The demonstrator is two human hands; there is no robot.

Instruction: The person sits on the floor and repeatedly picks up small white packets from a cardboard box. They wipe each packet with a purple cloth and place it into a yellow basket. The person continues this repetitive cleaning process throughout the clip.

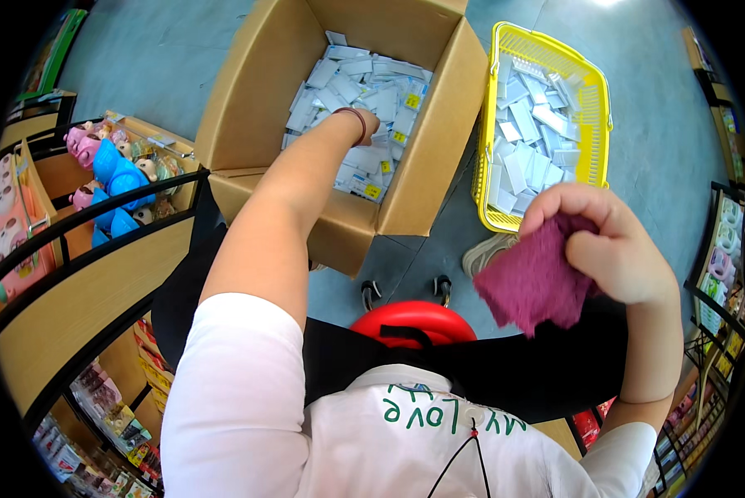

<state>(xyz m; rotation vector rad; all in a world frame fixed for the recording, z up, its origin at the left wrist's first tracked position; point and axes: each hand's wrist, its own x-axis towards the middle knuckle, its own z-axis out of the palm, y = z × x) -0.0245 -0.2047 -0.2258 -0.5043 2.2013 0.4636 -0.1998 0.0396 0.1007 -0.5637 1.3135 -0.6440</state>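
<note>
My left hand (367,126) reaches into an open cardboard box (254,93), down among many flat white plastic holders (346,87), some bearing yellow labels. Its fingers are partly hidden, so what they touch cannot be made out. To the right stands a yellow plastic basket (587,118), holding more of the flat white and clear pieces (525,124). My right hand (615,246) grips a crumpled purple cloth (534,280) just this side of the basket, above my leg.
A red round stool seat (413,320) with casters is between my legs. At the left, shelves with a black rail (98,208) hold toys, among them a blue one (120,177). Stocked shelving (721,236) runs along the right. A shoe (485,252) rests near the basket.
</note>
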